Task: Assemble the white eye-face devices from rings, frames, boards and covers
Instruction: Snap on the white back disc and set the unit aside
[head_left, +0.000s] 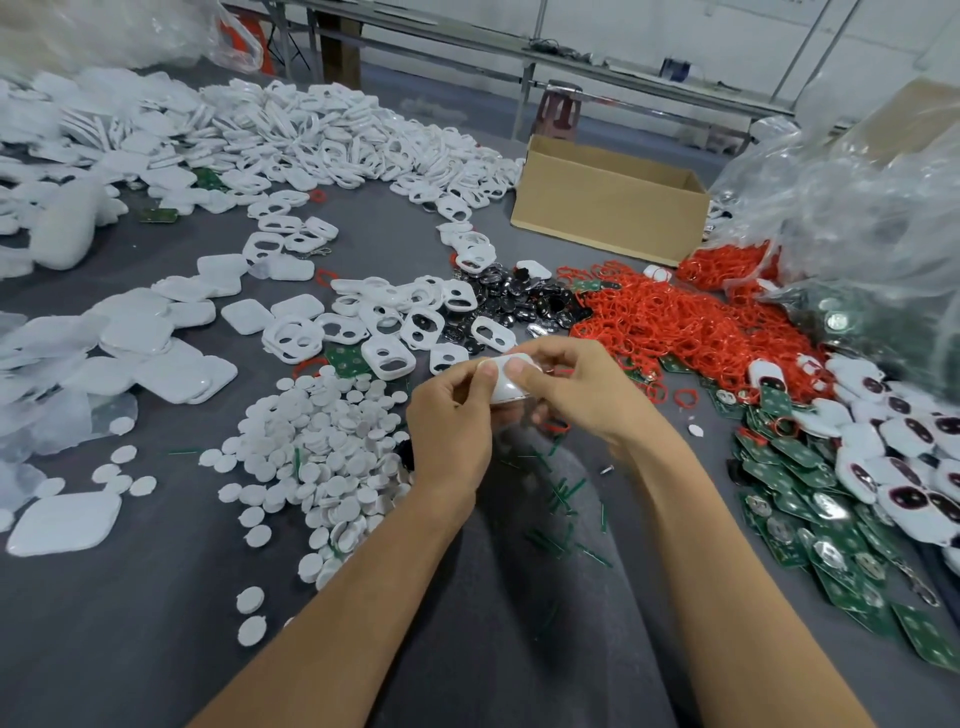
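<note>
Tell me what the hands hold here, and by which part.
Both hands hold one white device: the left hand pinches its left end and the right hand its right end, thumbs on top.

Legible text, labels, brands, numbers, signs: none.
Box (608, 218): plain cardboard faces, no print to be seen.
Boards (795, 506): green, with pale markings too small and blurred to read.
</note>
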